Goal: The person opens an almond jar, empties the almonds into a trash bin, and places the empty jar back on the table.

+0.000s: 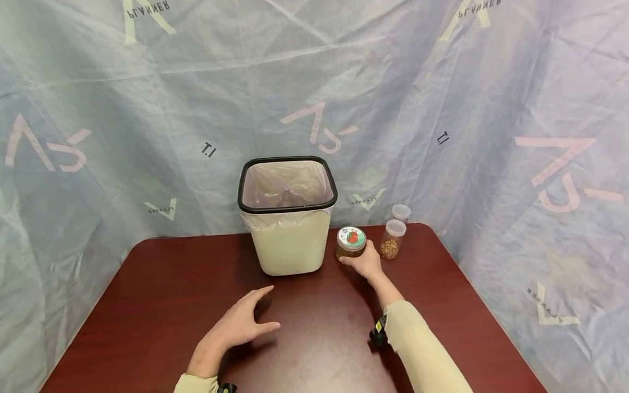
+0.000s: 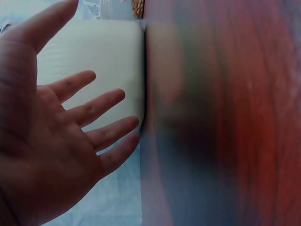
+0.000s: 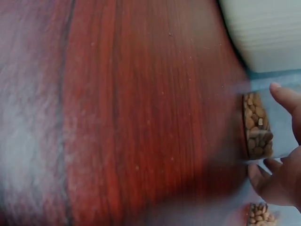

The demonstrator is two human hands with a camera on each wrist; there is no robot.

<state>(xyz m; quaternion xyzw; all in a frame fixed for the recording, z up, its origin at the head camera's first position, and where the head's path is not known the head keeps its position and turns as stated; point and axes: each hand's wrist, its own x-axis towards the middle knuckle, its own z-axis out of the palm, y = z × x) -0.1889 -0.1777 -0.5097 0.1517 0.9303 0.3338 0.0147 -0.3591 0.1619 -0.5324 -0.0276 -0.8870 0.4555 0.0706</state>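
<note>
At the back of the table, my right hand (image 1: 365,263) curls round a short clear jar (image 1: 350,252) beside the bin. The jar's lid has a green and white label with red fruit on it. In the right wrist view, brown nut-like pieces (image 3: 257,125) show inside the jar, between the thumb and the fingers; it appears to stand on the table. My left hand (image 1: 242,321) is above the table in front of the bin, holding nothing, its fingers and thumb spread apart. The left wrist view shows its palm (image 2: 51,146) and extended fingers.
A cream bin (image 1: 290,245) with a black rim and a clear liner stands at the back middle of the dark red table (image 1: 172,295). Right of the jar is a taller clear jar (image 1: 392,243) of nuts, with another lidded jar (image 1: 401,212) behind it. A printed cloth (image 1: 196,98) hangs behind.
</note>
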